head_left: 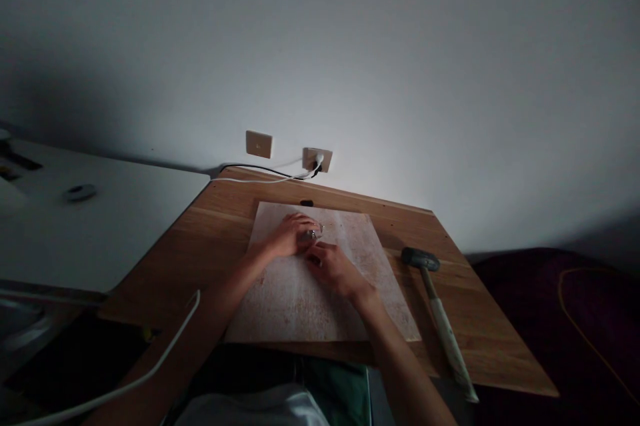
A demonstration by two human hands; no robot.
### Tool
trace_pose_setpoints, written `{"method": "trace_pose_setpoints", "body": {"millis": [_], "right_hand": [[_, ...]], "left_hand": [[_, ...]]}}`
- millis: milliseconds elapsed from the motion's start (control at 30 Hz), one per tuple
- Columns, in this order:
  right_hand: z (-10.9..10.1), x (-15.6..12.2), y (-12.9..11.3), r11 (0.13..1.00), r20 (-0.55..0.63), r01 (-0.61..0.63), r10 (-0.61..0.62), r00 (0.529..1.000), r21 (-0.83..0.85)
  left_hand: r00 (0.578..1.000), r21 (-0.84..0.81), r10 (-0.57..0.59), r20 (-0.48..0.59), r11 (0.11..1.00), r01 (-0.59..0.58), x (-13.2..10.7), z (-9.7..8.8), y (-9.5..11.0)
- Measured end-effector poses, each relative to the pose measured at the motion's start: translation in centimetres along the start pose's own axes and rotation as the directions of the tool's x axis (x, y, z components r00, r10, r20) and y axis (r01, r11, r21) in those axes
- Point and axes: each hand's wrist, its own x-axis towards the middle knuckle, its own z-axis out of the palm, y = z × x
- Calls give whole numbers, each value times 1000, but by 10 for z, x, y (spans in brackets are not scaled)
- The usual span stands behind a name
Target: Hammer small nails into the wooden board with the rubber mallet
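Both of my hands meet over a pale, stained board [290, 313] on the wooden table. My left hand [293, 234] is curled around a small shiny metal piece [313, 234], whose kind I cannot make out. Close beside it, my right hand [327, 265] has its fingers bent together at the near side of the metal piece. What lies between the right fingers is hidden.
A mallet [435, 299] with a black head and light handle lies to the right on the wooden table [480, 319]. Cables [260, 179] run to a wall socket [325, 158] behind. A white table [125, 213] with a mouse [80, 193] adjoins at left. A white cable [165, 353] crosses my left arm.
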Motion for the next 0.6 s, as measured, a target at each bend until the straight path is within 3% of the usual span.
{"method": "trace_pose_setpoints", "body": {"millis": [300, 600], "right_hand": [[3, -3, -8, 984, 31, -29, 34, 999, -176], [5, -19, -9, 977, 3, -83, 85, 996, -195]], "left_hand": [[1000, 47, 10, 17, 999, -11, 0, -2, 2], [999, 73, 42, 3, 996, -42, 0, -3, 3]]}}
